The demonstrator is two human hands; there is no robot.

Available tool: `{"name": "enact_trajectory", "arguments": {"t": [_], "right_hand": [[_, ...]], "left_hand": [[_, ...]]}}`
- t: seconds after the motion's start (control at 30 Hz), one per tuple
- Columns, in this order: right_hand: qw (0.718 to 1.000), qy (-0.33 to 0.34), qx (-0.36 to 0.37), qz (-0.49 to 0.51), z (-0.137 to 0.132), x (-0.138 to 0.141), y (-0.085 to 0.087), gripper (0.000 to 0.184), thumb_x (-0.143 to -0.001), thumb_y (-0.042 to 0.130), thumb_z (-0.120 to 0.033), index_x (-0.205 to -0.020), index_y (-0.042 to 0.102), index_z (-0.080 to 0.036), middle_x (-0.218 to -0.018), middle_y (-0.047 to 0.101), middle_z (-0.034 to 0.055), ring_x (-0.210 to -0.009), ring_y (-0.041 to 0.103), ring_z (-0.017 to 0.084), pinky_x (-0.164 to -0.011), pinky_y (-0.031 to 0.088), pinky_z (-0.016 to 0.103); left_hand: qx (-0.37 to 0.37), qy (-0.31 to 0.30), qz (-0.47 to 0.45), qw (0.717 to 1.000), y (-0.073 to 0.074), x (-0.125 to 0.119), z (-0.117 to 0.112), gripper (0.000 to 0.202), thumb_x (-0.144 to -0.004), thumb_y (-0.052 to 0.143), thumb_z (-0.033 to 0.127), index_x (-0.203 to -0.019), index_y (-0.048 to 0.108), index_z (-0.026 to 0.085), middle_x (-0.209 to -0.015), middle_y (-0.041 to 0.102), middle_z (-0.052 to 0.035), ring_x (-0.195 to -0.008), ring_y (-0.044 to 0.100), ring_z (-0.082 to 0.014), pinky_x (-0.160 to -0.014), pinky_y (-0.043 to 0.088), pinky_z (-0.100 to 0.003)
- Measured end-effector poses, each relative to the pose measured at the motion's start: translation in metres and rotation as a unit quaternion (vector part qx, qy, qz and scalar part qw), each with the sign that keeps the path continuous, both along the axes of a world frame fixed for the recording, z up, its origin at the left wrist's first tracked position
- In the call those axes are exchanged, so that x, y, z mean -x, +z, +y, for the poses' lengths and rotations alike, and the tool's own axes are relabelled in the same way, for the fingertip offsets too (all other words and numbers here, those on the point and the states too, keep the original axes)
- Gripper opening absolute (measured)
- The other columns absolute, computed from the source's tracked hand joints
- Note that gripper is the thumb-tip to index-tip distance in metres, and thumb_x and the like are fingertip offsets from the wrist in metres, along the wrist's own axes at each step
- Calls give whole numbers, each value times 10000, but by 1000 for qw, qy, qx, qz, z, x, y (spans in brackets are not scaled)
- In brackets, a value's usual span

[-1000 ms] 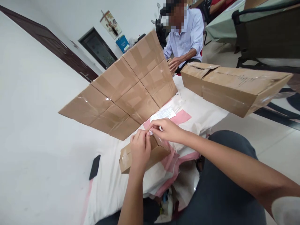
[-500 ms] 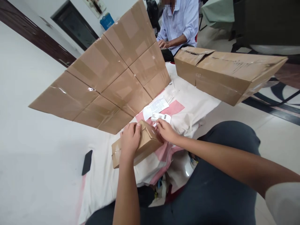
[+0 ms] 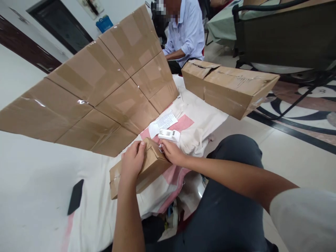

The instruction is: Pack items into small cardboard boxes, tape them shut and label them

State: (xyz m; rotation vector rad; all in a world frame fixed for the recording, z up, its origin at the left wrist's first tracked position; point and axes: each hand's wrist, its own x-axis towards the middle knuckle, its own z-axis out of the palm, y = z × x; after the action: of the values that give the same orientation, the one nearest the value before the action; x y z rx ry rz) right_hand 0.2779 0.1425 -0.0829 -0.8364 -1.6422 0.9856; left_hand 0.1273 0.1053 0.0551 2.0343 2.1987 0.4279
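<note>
A small brown cardboard box [image 3: 153, 175] lies on the cloth in front of me. My left hand [image 3: 132, 159] is wrapped over its top from the left, thumb on the upper face. At the box's far right end, my right hand [image 3: 169, 152] is closed in a pinch, fingertips against that end. A small whitish bit shows at those fingertips, too hidden to name. Just beyond my right hand lies a white device with a small dark window [image 3: 169, 135]. Behind it is a sheet of paper printed with rows of small blue outlines [image 3: 165, 121].
Taped cardboard panels [image 3: 105, 84] stand along the left. A long cardboard box [image 3: 228, 87] stands at the right edge of the white and pink cloth [image 3: 202, 105]. A dark phone-like slab [image 3: 75, 197] lies at left. A person in a light blue shirt [image 3: 187, 31] sits beyond.
The view has swung to the right, so the scene sits further left. My right fingertips have moved in closer against the box end. My left hand keeps its hold.
</note>
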Motion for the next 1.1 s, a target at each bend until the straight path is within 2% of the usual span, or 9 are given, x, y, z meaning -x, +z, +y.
{"name": "enact_trajectory", "arguments": {"t": [0.1,0.37,0.47,0.57,0.67,0.77,0.93,1.1], "right_hand": [[1000,-1,4,-4,-4,-3,1,172,-1027,358,-257,-967,514,-215,-919,612,42,-858,574,202,-787,411,326],[998,27,8,60,-9,-5,-1,163,-965,432,-190,-985,594,-194,-954,643,47,-878,580,190,-827,435,320],[990,23,77,114,-13,-1,-3,151,-951,461,-218,-965,610,-195,-890,629,26,-801,564,173,-761,436,301],[967,16,171,189,-17,4,-3,137,-939,479,-261,-935,600,-197,-781,581,-4,-668,509,150,-643,407,274],[947,20,212,242,-18,8,-2,128,-934,498,-292,-926,591,-204,-704,537,-29,-583,455,136,-562,365,258],[947,13,214,238,-18,9,-1,136,-936,511,-311,-942,602,-209,-691,538,-30,-573,459,139,-540,357,258],[959,-53,192,203,-18,7,1,147,-969,459,-299,-951,583,-222,-743,579,-9,-682,550,167,-605,423,270],[970,-51,172,165,-17,6,2,144,-975,464,-286,-967,595,-225,-820,624,12,-777,599,185,-672,462,286]], "left_hand": [[4,0,-1,1000,0,1,-1,392,-997,338,504,-1045,642,261,-1097,735,-74,-1049,650,-277,-881,424,-377],[10,1,-10,1000,-2,5,-1,414,-997,321,533,-1072,631,269,-1074,728,-73,-1050,643,-281,-892,426,-376],[11,6,-7,1000,-3,7,0,412,-996,319,530,-1076,630,271,-1076,727,-74,-1055,640,-286,-897,425,-384],[14,13,-9,1000,-3,7,1,408,-990,322,527,-1076,630,274,-1078,728,-73,-1059,639,-289,-902,425,-393],[17,18,-14,1000,-3,7,1,410,-981,323,533,-1077,631,280,-1103,725,-73,-1076,634,-296,-908,429,-402],[23,24,-12,999,-3,6,2,408,-972,328,533,-1089,628,283,-1130,720,-73,-1100,629,-302,-925,430,-415],[26,25,-16,999,-3,6,2,410,-967,333,540,-1087,626,280,-1126,718,-70,-1105,629,-302,-953,432,-424],[22,30,-24,999,-3,6,1,399,-963,348,540,-1081,630,283,-1162,712,-62,-1128,624,-296,-973,435,-419]]}}
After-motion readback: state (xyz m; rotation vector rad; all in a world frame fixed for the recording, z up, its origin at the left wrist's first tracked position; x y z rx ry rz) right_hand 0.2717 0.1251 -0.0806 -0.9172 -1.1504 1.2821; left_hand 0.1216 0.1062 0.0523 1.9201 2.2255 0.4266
